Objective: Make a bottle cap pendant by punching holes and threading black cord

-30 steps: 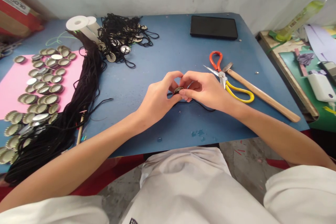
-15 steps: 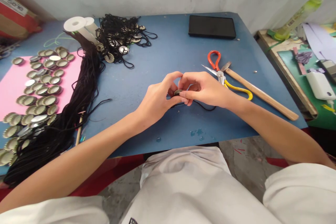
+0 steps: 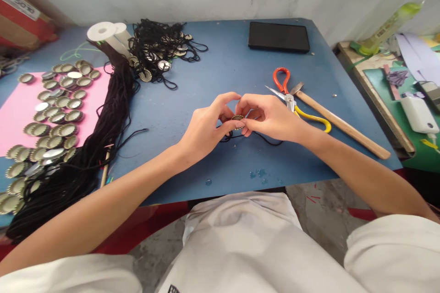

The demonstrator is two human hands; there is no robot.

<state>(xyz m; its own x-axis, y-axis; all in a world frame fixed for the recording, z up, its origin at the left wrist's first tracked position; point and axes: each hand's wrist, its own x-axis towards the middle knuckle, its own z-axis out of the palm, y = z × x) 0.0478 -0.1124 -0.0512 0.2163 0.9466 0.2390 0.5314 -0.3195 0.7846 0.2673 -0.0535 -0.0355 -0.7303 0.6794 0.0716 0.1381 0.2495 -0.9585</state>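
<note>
Between my left hand [image 3: 209,123] and my right hand [image 3: 266,116] is a bottle cap [image 3: 237,118], pinched by the thumbs and fingers of both. Part of the cap is hidden behind the fingertips. A black cord [image 3: 264,139] runs out below the hands and lies on the blue table [image 3: 192,174]. Just right of my right hand lie scissors [image 3: 289,100] with one red and one yellow handle. Against them rests a hammer [image 3: 340,119] with a wooden handle.
Many bottle caps [image 3: 57,116] lie on pink paper [image 3: 13,105] at the left, beside a long bundle of black cords [image 3: 113,96]. Corded caps [image 3: 158,48] are heaped behind, near white spools [image 3: 103,32]. A black phone [image 3: 278,36] lies at the back right.
The bottle cap has turned and shows more of its face between my fingers. More black cord shows under my left hand. Both hands stay in nearly the same place.
</note>
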